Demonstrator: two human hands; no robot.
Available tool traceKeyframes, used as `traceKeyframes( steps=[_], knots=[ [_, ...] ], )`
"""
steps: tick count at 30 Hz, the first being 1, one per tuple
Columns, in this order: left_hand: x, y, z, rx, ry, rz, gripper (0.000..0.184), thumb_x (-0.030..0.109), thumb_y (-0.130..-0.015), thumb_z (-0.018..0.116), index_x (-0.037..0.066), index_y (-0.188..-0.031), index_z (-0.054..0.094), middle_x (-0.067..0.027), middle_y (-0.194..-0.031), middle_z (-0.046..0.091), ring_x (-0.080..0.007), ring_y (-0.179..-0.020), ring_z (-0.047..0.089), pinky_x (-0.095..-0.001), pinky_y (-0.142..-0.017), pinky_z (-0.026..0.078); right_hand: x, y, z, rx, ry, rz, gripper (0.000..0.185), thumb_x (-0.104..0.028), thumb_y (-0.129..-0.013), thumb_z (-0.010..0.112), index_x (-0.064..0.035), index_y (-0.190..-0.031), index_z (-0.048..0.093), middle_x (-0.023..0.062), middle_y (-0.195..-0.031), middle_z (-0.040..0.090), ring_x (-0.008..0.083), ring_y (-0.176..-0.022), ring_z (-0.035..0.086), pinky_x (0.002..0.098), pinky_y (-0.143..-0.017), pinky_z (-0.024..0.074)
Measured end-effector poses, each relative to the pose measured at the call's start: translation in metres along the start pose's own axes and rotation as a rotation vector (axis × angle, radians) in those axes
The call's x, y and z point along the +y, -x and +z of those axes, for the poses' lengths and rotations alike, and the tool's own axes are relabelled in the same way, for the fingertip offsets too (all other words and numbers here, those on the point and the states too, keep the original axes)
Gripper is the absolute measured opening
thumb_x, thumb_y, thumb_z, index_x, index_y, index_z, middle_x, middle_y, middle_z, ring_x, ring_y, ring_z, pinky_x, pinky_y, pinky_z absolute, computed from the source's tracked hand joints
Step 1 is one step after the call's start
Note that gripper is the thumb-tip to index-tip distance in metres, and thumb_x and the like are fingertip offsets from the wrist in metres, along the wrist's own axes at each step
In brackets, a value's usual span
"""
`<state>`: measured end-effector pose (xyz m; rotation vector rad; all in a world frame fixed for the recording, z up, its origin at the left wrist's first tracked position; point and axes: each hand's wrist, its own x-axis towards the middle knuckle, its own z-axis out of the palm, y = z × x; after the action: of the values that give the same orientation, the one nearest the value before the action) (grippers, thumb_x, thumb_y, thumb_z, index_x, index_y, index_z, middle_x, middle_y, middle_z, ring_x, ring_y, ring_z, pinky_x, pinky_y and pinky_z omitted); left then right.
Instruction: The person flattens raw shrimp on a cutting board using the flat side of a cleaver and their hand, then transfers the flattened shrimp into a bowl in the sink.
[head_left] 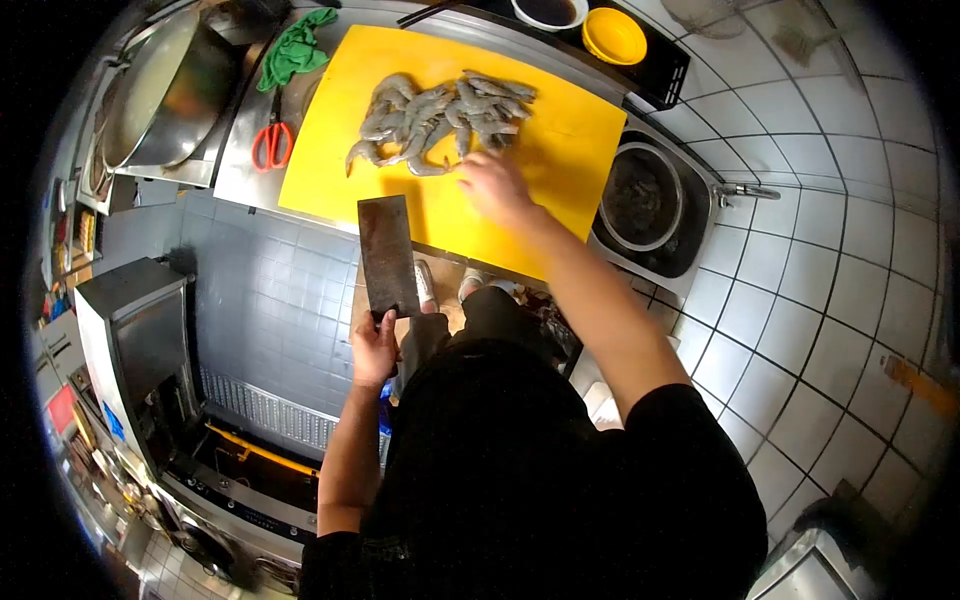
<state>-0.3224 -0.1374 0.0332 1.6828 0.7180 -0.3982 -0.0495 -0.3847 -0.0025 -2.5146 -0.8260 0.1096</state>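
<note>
In my left hand (374, 350) is a cleaver (386, 250), gripped by its handle. Its broad dark blade points away from me, and the tip overlaps the near edge of a yellow cutting board (560, 160). A pile of grey raw shrimp (440, 115) lies on the far half of the board. My right hand (495, 185) is over the board at the near side of the pile, fingers curled together beside a shrimp tail. Whatever those fingers hold, if anything, is too small and blurred to make out.
Red-handled scissors (271, 146) and a green cloth (296, 48) lie left of the board. Beyond them stands a large wok (165, 90). A sink (705, 215) holding a round basin (680, 200) is on the right. A yellow bowl (615, 37) and a white bowl (550, 22) stand behind.
</note>
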Motion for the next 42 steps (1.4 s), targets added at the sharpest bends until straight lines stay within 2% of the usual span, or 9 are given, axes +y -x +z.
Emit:
traceKeyframes(
  steps=[2,7,14,20,24,28,31,35,42],
  knots=[
    [0.003,0.007,-0.011,0.028,0.001,-0.017,0.032,0.031,-0.108,0.061,0.003,-0.095,0.053,-0.0010,-0.057,0.052,-0.0107,-0.043,0.049,-0.0290,-0.041,0.042,-0.045,-0.029,0.012,-0.023,0.126,0.059,0.032,-0.022,-0.089,0.077,-0.0073,-0.116,0.071,0.0112,-0.120,0.069,0.0331,-0.118,0.061,0.0459,-0.100,0.0499],
    [0.010,0.021,-0.027,0.117,0.011,-0.005,0.032,0.028,-0.108,0.062,0.004,-0.089,0.052,-0.0015,-0.057,0.051,-0.0111,-0.043,0.049,-0.0305,-0.041,0.041,-0.061,-0.053,0.051,0.176,0.328,-0.020,0.017,-0.015,-0.096,0.055,-0.0065,-0.108,0.063,0.0166,-0.101,0.071,0.0357,-0.105,0.067,0.0491,-0.093,0.0528],
    [-0.011,0.019,-0.036,0.059,-0.001,-0.004,0.037,0.033,-0.107,0.064,0.001,-0.092,0.053,-0.0059,-0.061,0.056,-0.0140,-0.043,0.053,-0.0323,-0.042,0.043,-0.038,0.003,0.025,-0.019,0.326,0.134,0.030,-0.015,-0.088,0.069,-0.0063,-0.116,0.062,0.0158,-0.099,0.072,0.0372,-0.105,0.068,0.0478,-0.089,0.0565],
    [-0.014,0.005,-0.031,-0.027,-0.046,0.081,0.044,0.041,-0.105,0.066,0.003,-0.090,0.052,-0.0046,-0.057,0.055,-0.0152,-0.044,0.055,-0.0333,-0.042,0.044,-0.019,0.076,-0.033,0.031,-0.104,0.711,0.042,-0.016,-0.086,0.075,-0.0044,-0.125,0.062,0.0221,-0.108,0.072,0.0410,-0.102,0.069,0.0475,-0.089,0.0552],
    [-0.001,-0.005,-0.022,-0.123,-0.122,0.083,0.042,0.040,-0.105,0.067,0.003,-0.090,0.053,-0.0068,-0.060,0.057,-0.0163,-0.046,0.057,-0.0348,-0.043,0.045,0.020,0.101,-0.068,0.033,-0.242,0.871,0.031,-0.027,-0.095,0.068,-0.0026,-0.113,0.067,0.0192,-0.107,0.073,0.0367,-0.099,0.071,0.0451,-0.086,0.0553],
    [0.001,-0.019,-0.007,-0.155,-0.255,0.176,0.039,0.036,-0.103,0.069,0.001,-0.092,0.057,-0.0118,-0.061,0.060,-0.0205,-0.047,0.058,-0.0397,-0.047,0.047,0.046,0.100,-0.092,-0.214,-0.258,0.921,0.033,-0.028,-0.097,0.066,-0.0030,-0.118,0.070,0.0173,-0.107,0.074,0.0359,-0.100,0.071,0.0446,-0.089,0.0549],
    [0.012,-0.022,0.009,-0.193,-0.270,0.152,0.037,0.033,-0.101,0.070,-0.002,-0.093,0.060,-0.0190,-0.067,0.064,-0.0274,-0.055,0.063,-0.0442,-0.056,0.049,0.068,0.110,-0.065,-0.111,-0.151,0.645,0.034,-0.025,-0.097,0.066,-0.0025,-0.123,0.069,0.0193,-0.111,0.074,0.0372,-0.105,0.070,0.0461,-0.093,0.0551],
    [0.014,-0.026,0.025,-0.160,-0.398,0.235,0.037,0.033,-0.098,0.072,-0.003,-0.094,0.063,-0.0270,-0.080,0.068,-0.0366,-0.072,0.068,-0.0474,-0.067,0.051,0.056,0.107,-0.054,0.029,-0.004,0.648,0.036,-0.022,-0.097,0.064,-0.0017,-0.128,0.067,0.0217,-0.119,0.072,0.0385,-0.113,0.068,0.0484,-0.097,0.0547],
    [0.003,-0.028,0.040,-0.165,-0.316,0.215,0.037,0.032,-0.098,0.073,-0.004,-0.094,0.063,-0.0268,-0.079,0.067,-0.0378,-0.070,0.067,-0.0469,-0.066,0.051,0.068,0.136,-0.063,0.293,-0.065,0.713,0.032,-0.014,-0.098,0.065,-0.0022,-0.128,0.067,0.0171,-0.118,0.073,0.0341,-0.109,0.070,0.0424,-0.096,0.0557]
  ],
)
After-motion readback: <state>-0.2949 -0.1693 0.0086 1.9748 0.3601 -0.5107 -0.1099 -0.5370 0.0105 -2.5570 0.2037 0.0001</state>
